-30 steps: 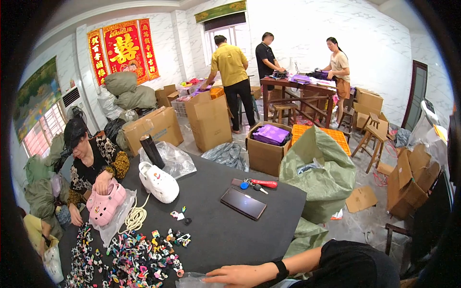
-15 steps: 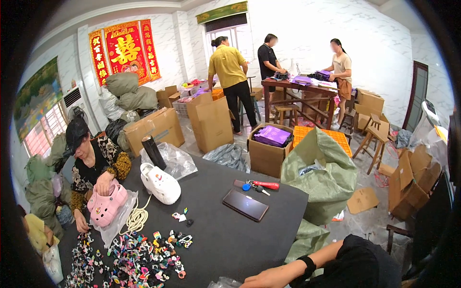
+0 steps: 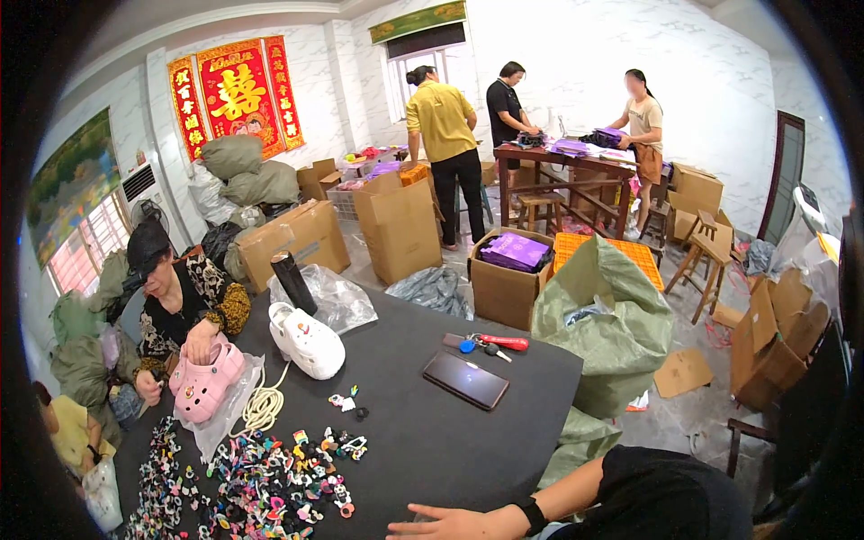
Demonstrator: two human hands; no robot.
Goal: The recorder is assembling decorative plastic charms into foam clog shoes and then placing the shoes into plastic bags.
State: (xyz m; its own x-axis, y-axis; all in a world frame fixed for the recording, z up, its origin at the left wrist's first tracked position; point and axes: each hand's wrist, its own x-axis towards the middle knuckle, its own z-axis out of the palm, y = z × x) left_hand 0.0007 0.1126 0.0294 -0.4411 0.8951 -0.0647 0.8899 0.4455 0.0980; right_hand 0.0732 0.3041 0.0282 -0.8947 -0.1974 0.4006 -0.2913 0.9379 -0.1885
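Note:
From the lower right my right hand (image 3: 454,525) reaches over the near edge of the dark table (image 3: 405,441), a black band on its wrist. Its fingers stretch out toward the left, apart, and nothing shows in them; the lower part is cut off by the frame. A bit of clear plastic (image 3: 419,516) shows by the fingers. Left of the hand lies a big pile of small colourful shoe charms (image 3: 279,477). Farther off are a few loose charms (image 3: 344,401), a white clog (image 3: 306,342) and a dark phone (image 3: 465,380). My left hand is out of the picture.
Across the table, a co-worker holds a pink clog (image 3: 209,385) on plastic. Cord (image 3: 262,409), a black bottle (image 3: 292,281) and keys (image 3: 490,345) lie or stand on the table. A green woven sack (image 3: 603,333) borders its right edge; cardboard boxes (image 3: 509,301) stand beyond.
My right hand has moved left and its fingers now show spread. The co-worker's free hand has lifted from the charms. The person in yellow has straightened up.

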